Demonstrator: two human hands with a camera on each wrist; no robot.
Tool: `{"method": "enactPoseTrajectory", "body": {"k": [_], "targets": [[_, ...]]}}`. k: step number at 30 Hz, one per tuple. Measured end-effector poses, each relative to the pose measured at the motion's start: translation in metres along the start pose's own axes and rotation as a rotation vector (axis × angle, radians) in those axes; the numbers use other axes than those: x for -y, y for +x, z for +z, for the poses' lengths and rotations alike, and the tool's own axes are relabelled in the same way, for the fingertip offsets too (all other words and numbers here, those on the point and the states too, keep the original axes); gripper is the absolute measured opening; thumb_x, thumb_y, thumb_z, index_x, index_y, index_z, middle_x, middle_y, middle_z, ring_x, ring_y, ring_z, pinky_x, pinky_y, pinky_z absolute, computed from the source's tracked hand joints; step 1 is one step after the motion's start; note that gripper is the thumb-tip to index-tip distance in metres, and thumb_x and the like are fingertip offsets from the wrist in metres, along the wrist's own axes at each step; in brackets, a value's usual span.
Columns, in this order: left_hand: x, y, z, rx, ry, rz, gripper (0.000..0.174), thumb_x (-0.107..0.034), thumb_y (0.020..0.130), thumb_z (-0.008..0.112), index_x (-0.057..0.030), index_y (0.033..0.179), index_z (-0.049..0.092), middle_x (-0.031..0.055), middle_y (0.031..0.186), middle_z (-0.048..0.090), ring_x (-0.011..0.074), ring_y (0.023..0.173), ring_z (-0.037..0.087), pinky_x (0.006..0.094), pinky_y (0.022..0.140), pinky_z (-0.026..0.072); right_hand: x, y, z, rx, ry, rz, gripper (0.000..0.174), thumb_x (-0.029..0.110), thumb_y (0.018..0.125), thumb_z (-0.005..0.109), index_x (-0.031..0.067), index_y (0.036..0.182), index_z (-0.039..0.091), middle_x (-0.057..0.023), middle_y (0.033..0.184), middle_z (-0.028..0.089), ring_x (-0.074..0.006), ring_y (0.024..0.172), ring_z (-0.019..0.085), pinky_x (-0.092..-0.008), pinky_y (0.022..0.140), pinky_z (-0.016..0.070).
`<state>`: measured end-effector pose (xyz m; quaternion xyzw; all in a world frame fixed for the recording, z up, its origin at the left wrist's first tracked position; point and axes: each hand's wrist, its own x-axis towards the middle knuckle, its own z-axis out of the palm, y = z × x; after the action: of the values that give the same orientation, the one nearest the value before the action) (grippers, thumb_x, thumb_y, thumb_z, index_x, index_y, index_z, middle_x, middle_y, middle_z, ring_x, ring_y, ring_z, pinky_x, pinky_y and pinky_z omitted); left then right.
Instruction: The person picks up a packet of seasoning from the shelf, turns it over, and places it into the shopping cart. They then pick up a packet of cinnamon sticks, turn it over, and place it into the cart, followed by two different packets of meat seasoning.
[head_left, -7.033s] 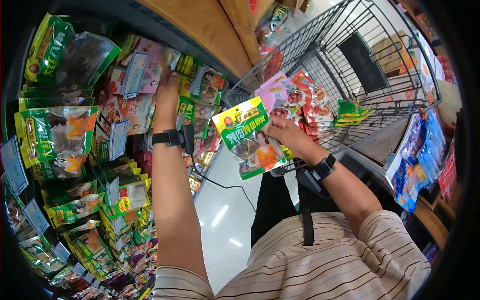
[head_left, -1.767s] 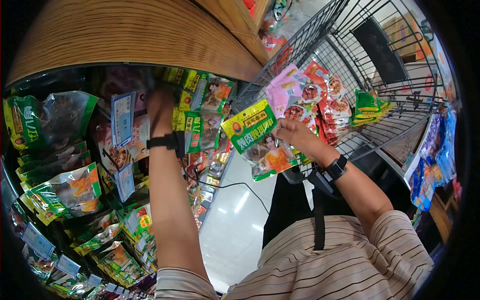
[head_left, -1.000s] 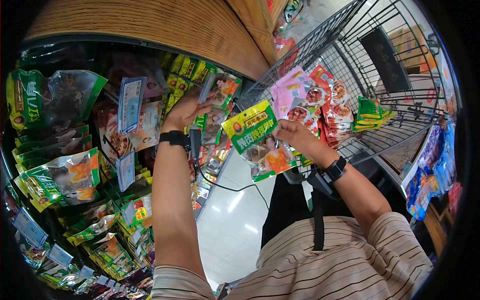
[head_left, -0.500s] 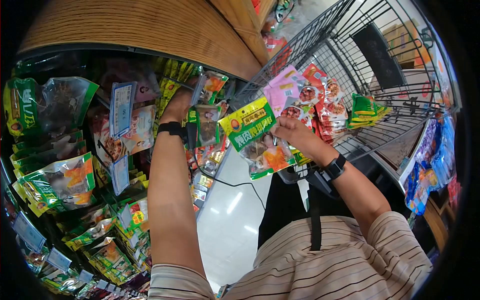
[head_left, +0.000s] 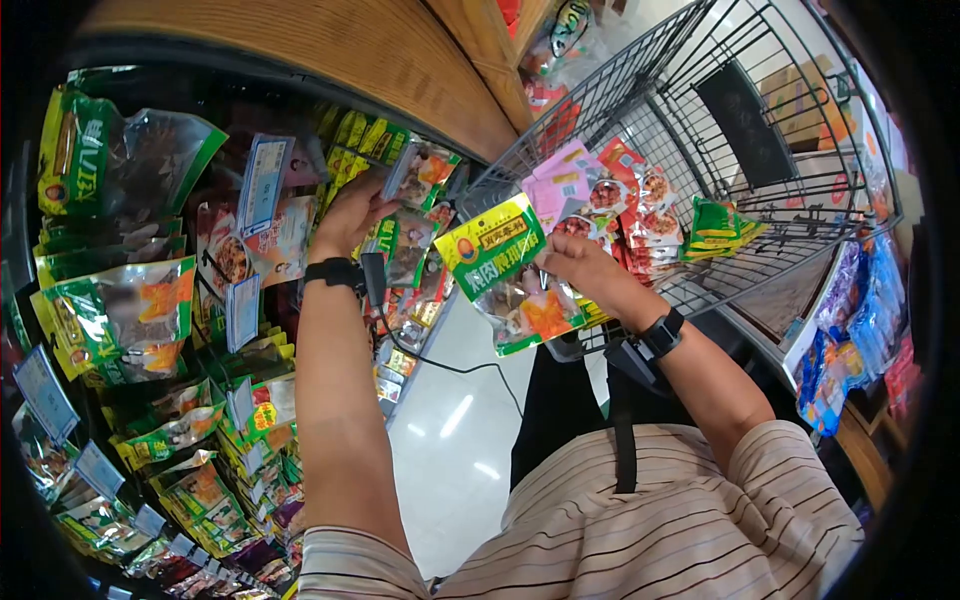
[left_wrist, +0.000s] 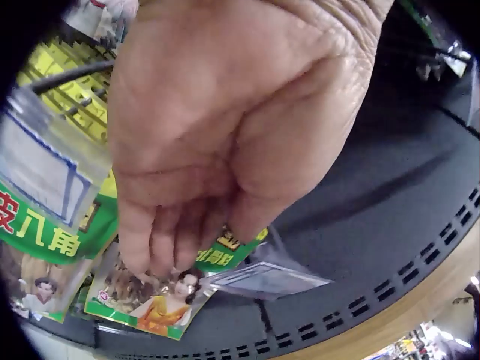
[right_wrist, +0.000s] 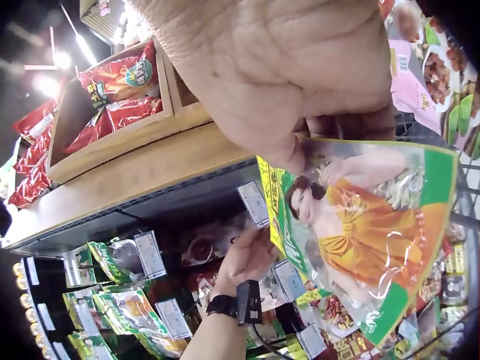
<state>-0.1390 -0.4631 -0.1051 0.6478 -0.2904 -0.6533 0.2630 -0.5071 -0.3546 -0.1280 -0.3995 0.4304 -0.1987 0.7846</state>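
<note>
In the head view my right hand holds a yellow and green spice packet by its side, thumb on the front. The right wrist view shows that packet's clear window and a printed figure in orange. My left hand reaches into the hanging rack at upper left. In the left wrist view its curled fingers and thumb grip the top of a hanging spice packet, beside a clear price-tag holder. A green star anise packet hangs next to it.
A wire shopping cart stands at the right with pink packets, red packets and green packets inside. Rows of hanging packets with price tags fill the left. A wooden ledge runs above the rack.
My left hand reached deep into the rack, came out to the front packets, went behind them, and is now back at the front ones. The right hand keeps holding its spice packet.
</note>
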Motion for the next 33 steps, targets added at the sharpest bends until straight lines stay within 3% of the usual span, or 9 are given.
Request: {"method": "enactPoseTrajectory", "body": {"k": [3, 7, 11, 14, 18, 22, 23, 27, 33], "targets": [[0.007, -0.025, -0.007, -0.084, -0.032, 0.093, 0.051, -0.027, 0.098, 0.056, -0.0011, 0.141, 0.048, 0.0131, 0.136, 0.055, 0.0248, 0.126, 0.054, 0.0376, 0.104, 0.0442, 0.012, -0.003, 0.001, 0.004, -0.046, 0.009, 0.019, 0.02, 0.099, 0.057, 0.003, 0.103, 0.064, 0.0046, 0.09, 0.059, -0.0045, 0.084, 0.051, -0.0226, 0.077, 0.0418], [-0.007, -0.097, 0.032, -0.339, 0.262, 0.249, 0.048, -0.028, 0.101, 0.052, 0.0024, 0.138, 0.05, 0.0145, 0.142, 0.052, 0.0264, 0.129, 0.05, 0.0375, 0.108, 0.0398, 0.018, -0.002, 0.002, 0.023, -0.02, -0.041, 0.021, 0.02, 0.1, 0.056, 0.0026, 0.106, 0.065, 0.0034, 0.094, 0.062, -0.0047, 0.085, 0.052, -0.0228, 0.078, 0.0427], [0.012, -0.164, 0.079, -0.586, 0.424, 0.533, 0.042, -0.026, 0.1, 0.052, 0.0027, 0.131, 0.055, 0.0149, 0.132, 0.059, 0.0222, 0.122, 0.055, 0.0352, 0.106, 0.0393, 0.029, -0.004, 0.004, 0.031, -0.04, -0.045, 0.024, 0.021, 0.1, 0.055, 0.0019, 0.11, 0.065, 0.0022, 0.1, 0.065, -0.0053, 0.09, 0.056, -0.0231, 0.084, 0.0446], [0.031, -0.197, 0.113, -0.585, 0.285, 0.54, 0.041, -0.022, 0.1, 0.053, 0.0032, 0.132, 0.053, 0.0172, 0.133, 0.058, 0.0233, 0.124, 0.053, 0.0354, 0.106, 0.0393, 0.047, -0.011, 0.013, 0.031, 0.108, -0.015, 0.026, 0.02, 0.098, 0.058, 0.0, 0.113, 0.065, 0.0006, 0.102, 0.065, -0.0072, 0.094, 0.056, -0.0246, 0.088, 0.0446], [0.061, -0.211, 0.145, -0.464, -0.03, 0.504, 0.046, -0.022, 0.101, 0.054, 0.003, 0.138, 0.046, 0.0178, 0.135, 0.055, 0.0246, 0.126, 0.052, 0.035, 0.108, 0.0376, 0.066, -0.019, 0.019, 0.073, 0.013, -0.045, 0.031, 0.021, 0.098, 0.059, 0.0, 0.12, 0.063, -0.002, 0.11, 0.066, -0.0091, 0.101, 0.057, -0.0248, 0.093, 0.0435], [0.077, -0.219, 0.171, -0.344, -0.25, 0.421, 0.045, -0.019, 0.101, 0.057, 0.0013, 0.139, 0.045, 0.0134, 0.129, 0.059, 0.0191, 0.121, 0.054, 0.0328, 0.105, 0.0395, 0.082, -0.033, 0.032, 0.101, 0.02, -0.097, 0.032, 0.022, 0.099, 0.059, 0.0003, 0.122, 0.063, -0.0019, 0.112, 0.066, -0.0091, 0.103, 0.057, -0.0245, 0.095, 0.0428], [0.076, -0.223, 0.176, -0.298, -0.313, 0.382, 0.042, -0.017, 0.1, 0.057, -0.0011, 0.138, 0.048, 0.0066, 0.121, 0.063, 0.0134, 0.112, 0.056, 0.0299, 0.098, 0.0428, 0.08, -0.033, 0.031, 0.092, 0.013, -0.088, 0.032, 0.022, 0.099, 0.058, 0.0003, 0.122, 0.062, -0.0018, 0.112, 0.066, -0.0088, 0.104, 0.057, -0.0245, 0.095, 0.0428], [0.091, -0.221, 0.19, -0.368, -0.367, 0.377, 0.029, -0.017, 0.1, 0.058, -0.0074, 0.127, 0.06, -0.0024, 0.106, 0.065, 0.0055, 0.09, 0.055, 0.0238, 0.08, 0.0442, 0.08, -0.039, 0.034, 0.119, 0.029, -0.058, 0.033, 0.024, 0.099, 0.058, 0.0006, 0.122, 0.062, -0.0013, 0.112, 0.066, -0.0084, 0.103, 0.057, -0.0241, 0.094, 0.0428], [0.101, -0.224, 0.202, -0.376, -0.408, 0.393, 0.026, -0.018, 0.1, 0.058, -0.0082, 0.124, 0.063, -0.0047, 0.101, 0.065, 0.002, 0.08, 0.051, 0.0204, 0.07, 0.0419, 0.086, -0.054, 0.027, 0.119, -0.07, -0.036, 0.031, 0.027, 0.099, 0.058, 0.0023, 0.118, 0.064, 0.0017, 0.105, 0.065, -0.0059, 0.096, 0.056, -0.0227, 0.087, 0.0433]]}}
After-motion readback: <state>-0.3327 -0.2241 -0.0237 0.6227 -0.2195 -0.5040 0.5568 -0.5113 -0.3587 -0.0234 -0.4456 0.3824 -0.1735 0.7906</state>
